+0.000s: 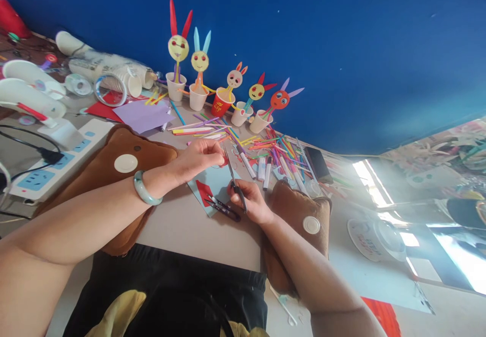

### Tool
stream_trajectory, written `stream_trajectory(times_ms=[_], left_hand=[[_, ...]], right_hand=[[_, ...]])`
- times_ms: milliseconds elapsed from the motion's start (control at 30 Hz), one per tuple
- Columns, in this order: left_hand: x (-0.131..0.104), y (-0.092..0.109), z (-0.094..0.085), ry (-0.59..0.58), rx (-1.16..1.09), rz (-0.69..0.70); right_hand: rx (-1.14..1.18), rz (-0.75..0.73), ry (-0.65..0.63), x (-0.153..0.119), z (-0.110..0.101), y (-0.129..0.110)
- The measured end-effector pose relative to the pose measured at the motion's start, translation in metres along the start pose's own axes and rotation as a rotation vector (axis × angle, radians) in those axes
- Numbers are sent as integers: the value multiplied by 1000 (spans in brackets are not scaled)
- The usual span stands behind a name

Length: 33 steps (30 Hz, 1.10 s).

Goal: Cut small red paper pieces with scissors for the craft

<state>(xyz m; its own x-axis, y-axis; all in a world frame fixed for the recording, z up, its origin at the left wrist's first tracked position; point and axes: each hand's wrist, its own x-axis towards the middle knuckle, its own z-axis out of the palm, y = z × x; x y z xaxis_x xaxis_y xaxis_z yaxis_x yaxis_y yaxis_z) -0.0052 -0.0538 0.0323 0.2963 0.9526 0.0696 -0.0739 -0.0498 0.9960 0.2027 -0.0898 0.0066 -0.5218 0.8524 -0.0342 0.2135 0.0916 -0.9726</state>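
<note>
I have my left hand [201, 159] reaching in from the left, wrist low and knuckles up, its grip pinched at the fingertips on what looks like a small red scrap [225, 161]. My right hand [250, 201] comes up from the lower right, fingers curled, its grip closed around the scissors [239, 195] — black handles in the fingers, slim metal blades pointing up and away, tips beside the left grip. The scrap is mostly covered by my fingers, so I can't make out its shape; nor can I tell how far the blades are parted. Just below, between both grips, a red paper piece [204, 193] and dark pens [224, 208] lie on a pale blue sheet [195, 189] — partly hidden — on the worktop [182, 235].
</note>
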Motion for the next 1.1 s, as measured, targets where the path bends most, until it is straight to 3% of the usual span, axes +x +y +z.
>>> stream_trajectory(times_ms=[667,833,967,1100], left_hand=[[0,2,-1,1,14,-3],[-2,5,1,-9,31,-52],[-3,1,6,-93,14,-124],[-4,-5,12,-181,80,-199]], right_hand=[[-9,-16,22,0,-1,0],[21,-45,156,0,1,4],[125,-45,308,2,1,9],[177,-9,359,4,2,10]])
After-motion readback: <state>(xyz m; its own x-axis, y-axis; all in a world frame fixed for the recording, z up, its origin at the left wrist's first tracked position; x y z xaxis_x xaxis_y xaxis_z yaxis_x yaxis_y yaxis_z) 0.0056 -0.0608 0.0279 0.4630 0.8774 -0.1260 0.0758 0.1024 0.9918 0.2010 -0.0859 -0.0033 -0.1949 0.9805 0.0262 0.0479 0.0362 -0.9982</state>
